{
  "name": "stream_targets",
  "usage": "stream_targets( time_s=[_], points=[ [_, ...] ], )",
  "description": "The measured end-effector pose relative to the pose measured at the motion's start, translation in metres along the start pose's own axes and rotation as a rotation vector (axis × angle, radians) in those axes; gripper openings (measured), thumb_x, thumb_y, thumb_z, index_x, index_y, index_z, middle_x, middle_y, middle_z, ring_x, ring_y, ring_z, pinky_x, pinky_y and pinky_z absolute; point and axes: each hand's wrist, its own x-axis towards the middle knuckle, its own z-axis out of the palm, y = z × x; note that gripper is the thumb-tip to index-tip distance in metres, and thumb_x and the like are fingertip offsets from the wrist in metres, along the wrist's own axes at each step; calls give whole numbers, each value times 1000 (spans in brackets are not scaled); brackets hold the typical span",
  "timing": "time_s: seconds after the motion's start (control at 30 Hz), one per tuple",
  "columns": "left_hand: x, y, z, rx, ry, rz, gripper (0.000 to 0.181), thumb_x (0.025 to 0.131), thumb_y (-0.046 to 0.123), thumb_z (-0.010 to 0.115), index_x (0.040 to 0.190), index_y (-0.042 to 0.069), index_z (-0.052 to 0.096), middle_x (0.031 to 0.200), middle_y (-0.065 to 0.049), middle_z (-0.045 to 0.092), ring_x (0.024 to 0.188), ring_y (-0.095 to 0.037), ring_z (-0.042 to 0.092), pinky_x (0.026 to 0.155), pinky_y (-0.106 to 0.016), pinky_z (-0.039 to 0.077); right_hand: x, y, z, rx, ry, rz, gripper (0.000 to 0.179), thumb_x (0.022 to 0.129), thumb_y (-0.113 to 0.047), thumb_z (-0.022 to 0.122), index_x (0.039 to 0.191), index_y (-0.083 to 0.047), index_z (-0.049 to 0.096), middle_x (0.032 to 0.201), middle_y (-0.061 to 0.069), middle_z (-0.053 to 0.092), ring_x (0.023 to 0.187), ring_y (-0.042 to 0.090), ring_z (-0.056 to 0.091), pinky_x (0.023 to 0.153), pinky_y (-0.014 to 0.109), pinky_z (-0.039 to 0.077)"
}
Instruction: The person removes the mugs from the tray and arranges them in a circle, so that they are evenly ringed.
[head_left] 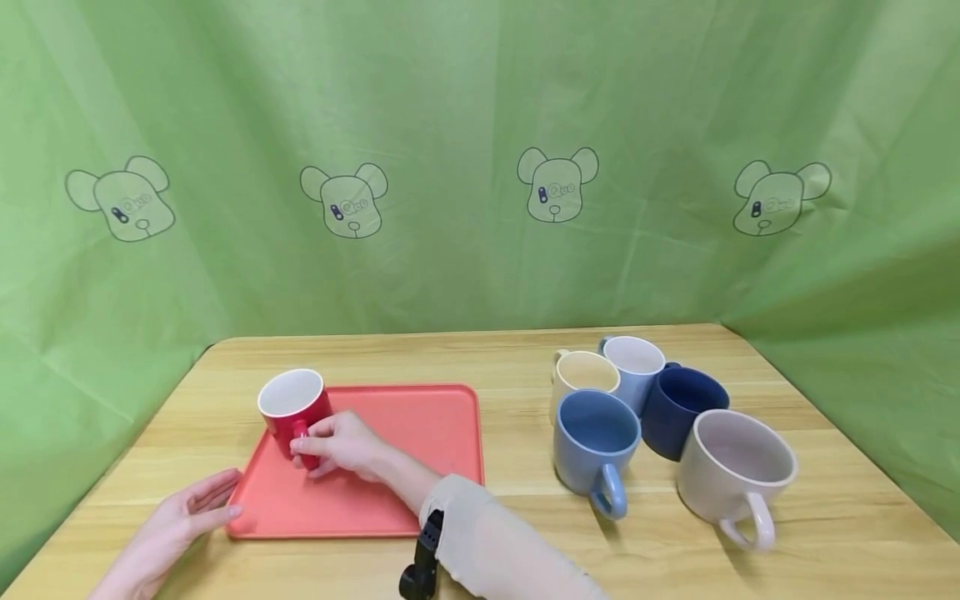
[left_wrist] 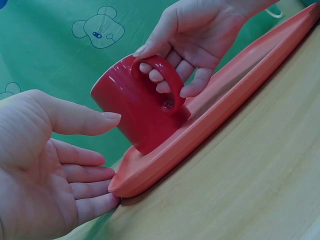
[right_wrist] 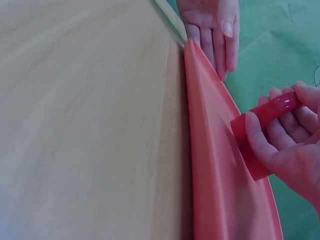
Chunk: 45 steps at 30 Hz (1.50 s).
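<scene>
A red mug with a white inside stands over the left part of a coral-red tray. My right hand grips the mug by its handle, fingers passed through the loop, as the left wrist view shows on the handle. At the tray's near left corner, my left hand has its fingers extended, fingertips right at the rim. In the left wrist view that hand's thumb points toward the mug, apart from its wall. The right wrist view shows the mug's base low over the tray.
At the right of the wooden table several mugs stand close together: cream, light blue, mid-blue, navy and a larger pale grey one. A green curtain hangs behind.
</scene>
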Motion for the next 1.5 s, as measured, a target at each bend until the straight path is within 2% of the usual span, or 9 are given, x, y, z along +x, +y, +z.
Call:
stream_targets(
  time_s=[0.13,0.2,0.3,0.47,0.87,1.03,1.27,1.4,1.5],
  points=[
    [0,-1,1,-15,7,21,67,91,14,57,138,-17,21,143,-33,23,98,20,37,85,-8,35,-9,-2,0,8,-8,5,18,87,-4,63,88,15,64,73,16,67,64,24,63,63,40,56],
    [0,0,1,1,2,7,67,92,16,57,138,-17,20,143,-32,23,108,10,41,86,-9,36,-12,-3,1,5,2,4,18,87,-4,63,89,14,65,73,16,67,65,25,64,62,39,56],
    [0,1,0,14,-5,-5,68,92,17,57,139,-16,20,144,-31,22,109,9,40,86,-10,36,-18,-3,1,19,22,-4,19,86,-4,63,92,14,66,74,19,68,63,23,65,61,39,56],
    [0,0,1,2,5,14,67,91,15,57,138,-16,21,143,-33,23,96,21,36,84,-9,36,-30,-3,-2,59,5,-24,19,86,1,62,96,17,65,79,27,67,64,21,66,60,41,56],
    [0,1,1,8,-3,21,67,92,15,57,138,-16,20,143,-32,22,97,20,36,85,-9,36,-74,-19,-14,136,-81,-154,19,85,8,58,96,24,60,87,45,55,64,13,62,63,40,56],
    [0,1,-1,33,-15,-15,68,93,17,56,140,-15,18,144,-31,21,109,10,39,88,-12,36,-96,-31,-25,89,-95,-187,19,86,6,60,95,22,61,86,42,58,68,17,65,67,38,56],
    [0,3,-1,51,-26,-29,68,93,18,54,140,-15,16,145,-31,19,129,-35,23,98,-26,35,-128,-50,-47,-32,-116,-302,22,87,0,60,95,20,62,85,37,61,77,38,66,76,39,54],
    [-1,6,-1,36,-39,-37,69,94,18,53,140,-15,14,145,-31,18,131,-38,19,103,-43,27,-144,-57,-63,-60,-139,-387,26,89,-3,59,94,22,60,83,39,59,75,29,68,75,42,54],
    [-1,8,0,32,-42,-44,69,94,19,53,140,-15,14,145,-31,18,131,-39,19,104,-45,24,-157,-60,-76,-63,-145,-418,30,89,-6,60,94,24,58,82,41,57,74,20,68,74,44,54]
  ],
)
